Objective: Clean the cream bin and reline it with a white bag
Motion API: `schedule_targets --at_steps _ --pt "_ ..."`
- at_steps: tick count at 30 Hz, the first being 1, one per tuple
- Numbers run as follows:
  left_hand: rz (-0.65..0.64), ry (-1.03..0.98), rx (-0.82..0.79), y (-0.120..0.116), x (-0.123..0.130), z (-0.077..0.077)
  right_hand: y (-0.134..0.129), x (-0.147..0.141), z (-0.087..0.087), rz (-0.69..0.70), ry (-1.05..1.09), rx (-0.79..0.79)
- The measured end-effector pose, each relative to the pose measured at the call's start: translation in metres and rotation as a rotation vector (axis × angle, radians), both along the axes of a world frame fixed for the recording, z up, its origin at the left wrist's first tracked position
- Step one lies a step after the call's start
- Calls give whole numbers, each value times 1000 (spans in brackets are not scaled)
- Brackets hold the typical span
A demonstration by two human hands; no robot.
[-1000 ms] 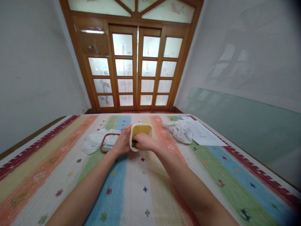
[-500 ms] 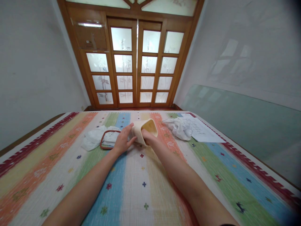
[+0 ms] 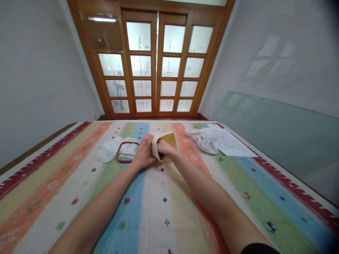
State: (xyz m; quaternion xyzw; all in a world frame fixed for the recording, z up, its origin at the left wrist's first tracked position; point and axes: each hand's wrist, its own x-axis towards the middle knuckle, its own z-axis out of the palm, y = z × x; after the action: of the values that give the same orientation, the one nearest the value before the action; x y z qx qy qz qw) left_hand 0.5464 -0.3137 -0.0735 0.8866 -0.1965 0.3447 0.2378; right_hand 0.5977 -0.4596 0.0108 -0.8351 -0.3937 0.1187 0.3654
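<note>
A cream container (image 3: 173, 140) with a rounded-square mouth lies tilted on the cloth-covered table, its opening facing me. My left hand (image 3: 145, 152) is wrapped round its left side, fingers over the wall. Inside the mouth is my right hand (image 3: 164, 148); its fingertips are hidden by the container, so what they touch does not show. Just left of my left hand, a reddish-brown rounded-square ring (image 3: 117, 152) rests over a crumpled white cloth or bag (image 3: 106, 150).
A crumpled white plastic bag (image 3: 203, 140) sits right of the container, partly over printed paper sheets (image 3: 234, 143). The striped tablecloth (image 3: 155, 211) covers the table. A greenish panel (image 3: 259, 123) stands along the right wall, and wooden glazed doors (image 3: 156, 63) are beyond the table.
My left hand has shifted closer round the container's side, its thumb no longer spread apart. The container has turned slightly, and my right hand remains inside. The view has tipped down a little.
</note>
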Motion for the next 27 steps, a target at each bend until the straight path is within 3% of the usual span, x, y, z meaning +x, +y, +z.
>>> schedule_targets --at_steps 2,6,8,16,18,23,25,27 --pt "6 -19 -54 10 3 -2 -9 0 9 52 -22 -13" --pt "3 7 -121 27 5 -3 -26 -8 30 146 -288 -127" --pt "-14 34 -128 31 5 0 -28 -11 32 178 -362 -204" --pt "-175 12 -90 29 4 10 -11 12 -14 179 -380 -503" --pt "-191 20 -94 29 3 10 -8 17 -19 118 -372 -503" --pt "-199 45 -91 28 2 12 -7 12 -17 -191 -469 -384" --pt "-199 52 -91 27 1 13 -5 9 -19 -232 -525 -340" --pt "-207 48 -83 25 0 13 -1 11 -26 -185 -518 -334"
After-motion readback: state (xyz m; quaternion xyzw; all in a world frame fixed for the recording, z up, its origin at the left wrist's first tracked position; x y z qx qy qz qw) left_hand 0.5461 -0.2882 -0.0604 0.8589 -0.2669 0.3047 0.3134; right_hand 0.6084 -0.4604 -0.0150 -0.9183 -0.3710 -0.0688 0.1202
